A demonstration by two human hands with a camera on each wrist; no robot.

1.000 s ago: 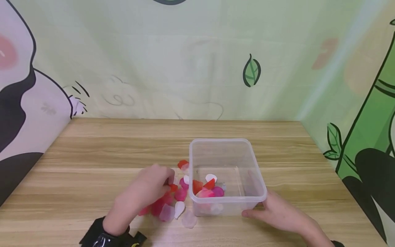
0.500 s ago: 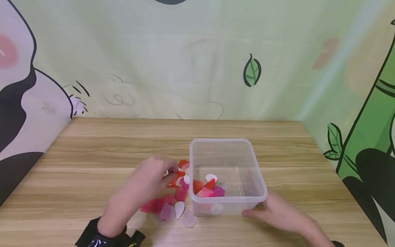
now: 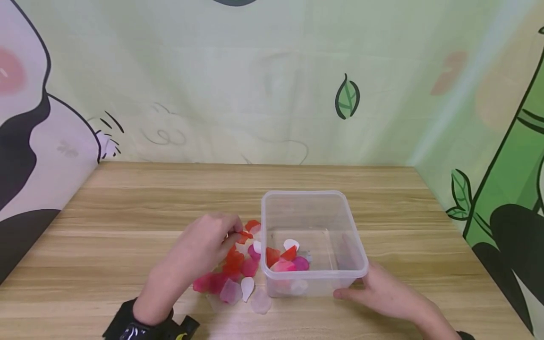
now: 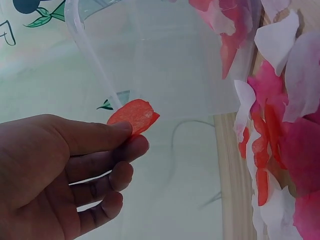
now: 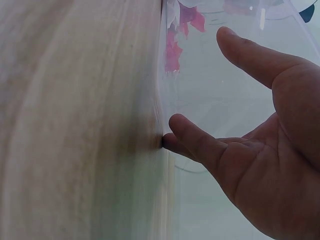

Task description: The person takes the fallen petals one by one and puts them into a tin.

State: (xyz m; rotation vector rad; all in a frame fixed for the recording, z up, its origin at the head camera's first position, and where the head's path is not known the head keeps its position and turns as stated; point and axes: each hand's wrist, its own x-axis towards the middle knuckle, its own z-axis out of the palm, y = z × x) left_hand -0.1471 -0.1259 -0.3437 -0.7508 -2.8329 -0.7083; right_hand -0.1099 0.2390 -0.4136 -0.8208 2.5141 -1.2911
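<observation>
My left hand [image 3: 206,243] is over the petal pile, left of the clear plastic box. Its thumb and index finger pinch a red flower petal [image 4: 142,117], plainly seen in the left wrist view, while the other fingers curl loosely below. Under and beside this hand lie loose petals [image 3: 249,267] in red, pink, purple and white. The plastic box [image 3: 314,274] stands upright with no lid and has several petals [image 3: 283,266] at its left front. At its right front corner rests my right hand [image 3: 386,293], thumb and fingers spread along the wall [image 5: 220,95].
The wood-grain table [image 3: 170,189] runs back to a pale green printed cloth [image 3: 212,94] with cartoon drawings. Petals reach right up to the box's left wall. A black band [image 3: 140,326] circles the left wrist.
My left hand has moved slightly up and away over the pile, with a red petal lifted in its fingertips. More red petals show below it. The box and right hand stay put.
</observation>
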